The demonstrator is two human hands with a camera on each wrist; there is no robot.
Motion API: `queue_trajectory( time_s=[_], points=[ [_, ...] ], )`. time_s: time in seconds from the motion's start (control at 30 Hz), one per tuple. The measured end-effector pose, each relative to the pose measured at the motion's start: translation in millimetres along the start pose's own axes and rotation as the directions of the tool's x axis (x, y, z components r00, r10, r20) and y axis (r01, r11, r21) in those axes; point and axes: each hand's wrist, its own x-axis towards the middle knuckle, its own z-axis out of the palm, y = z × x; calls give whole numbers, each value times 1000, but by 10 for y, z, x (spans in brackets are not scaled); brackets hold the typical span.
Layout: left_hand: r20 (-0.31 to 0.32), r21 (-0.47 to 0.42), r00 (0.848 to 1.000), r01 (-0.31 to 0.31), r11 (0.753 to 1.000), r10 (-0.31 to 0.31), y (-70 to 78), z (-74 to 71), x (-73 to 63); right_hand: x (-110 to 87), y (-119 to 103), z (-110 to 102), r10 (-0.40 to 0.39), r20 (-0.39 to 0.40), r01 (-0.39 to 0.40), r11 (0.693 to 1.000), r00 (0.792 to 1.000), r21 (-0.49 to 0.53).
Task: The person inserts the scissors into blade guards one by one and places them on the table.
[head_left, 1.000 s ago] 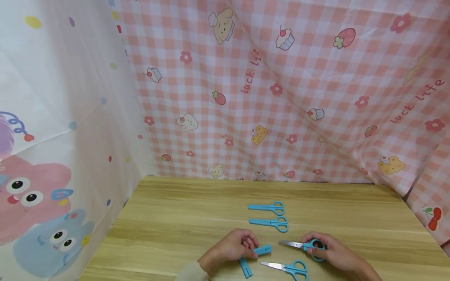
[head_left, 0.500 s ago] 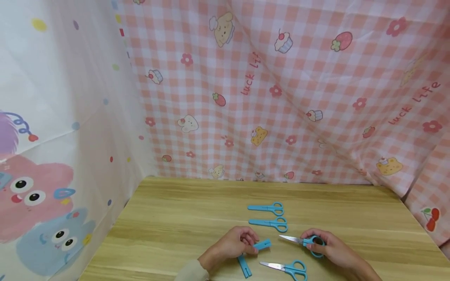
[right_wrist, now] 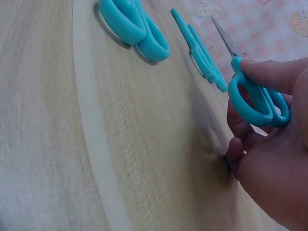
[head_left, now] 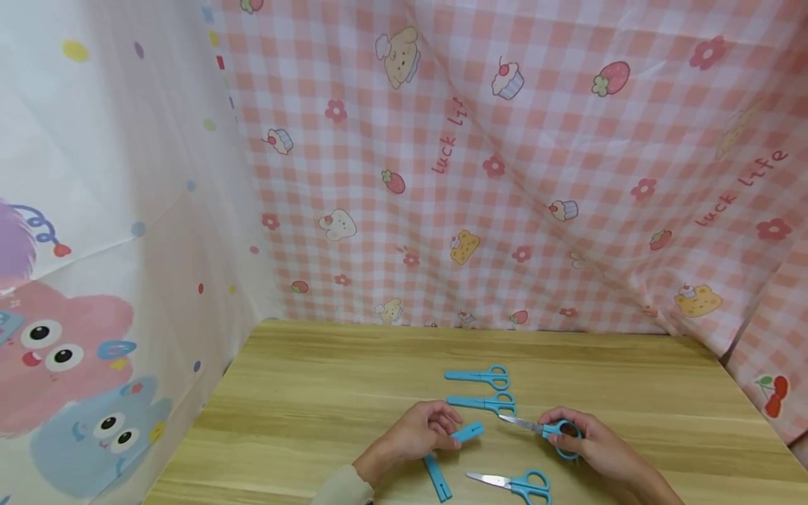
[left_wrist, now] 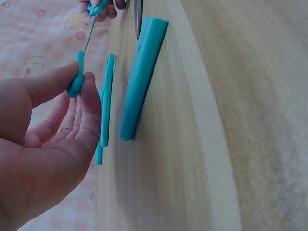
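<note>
My left hand (head_left: 419, 431) pinches a turquoise scissor sheath (head_left: 468, 432) between thumb and forefinger, its slotted end pointing right. In my right hand (head_left: 590, 435) is a pair of scissors (head_left: 560, 433) with turquoise handles, gripped at the handles, the bare metal blades pointing left toward the sheath. A small gap separates blade tip and sheath in the head view. Below the left hand a second sheath (head_left: 438, 478) lies on the table. Beside it rests another pair of bare-bladed scissors (head_left: 514, 484), also shown in the right wrist view by its handles (right_wrist: 134, 29).
Two sheathed scissors lie farther back on the wooden table (head_left: 303, 400): one pair (head_left: 476, 376) behind the other pair (head_left: 481, 402). A pink checked cloth (head_left: 410, 140) hangs behind the table, and a white printed cloth (head_left: 177, 245) hangs at the left.
Both hands have risen slightly in the head view, carrying the sheath and the scissors. The blades have tilted a little, and the sheath has shifted slightly left. The things on the table stay put.
</note>
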Motion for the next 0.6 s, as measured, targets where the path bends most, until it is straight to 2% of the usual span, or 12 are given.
queue_trajectory(
  time_s=[0.23,0.43,0.6],
  points=[
    [14,-15,1000,-4,1000,4,21,6,-5,16,-22,2,-30,8,29,998,1000,54],
    [37,-31,999,6,999,-4,30,-13,-11,34,-91,15,-29,58,22,993,998,118],
    [26,-68,1000,18,998,-16,31,-59,-12,42,-134,21,-35,57,29,994,998,103]
  ],
)
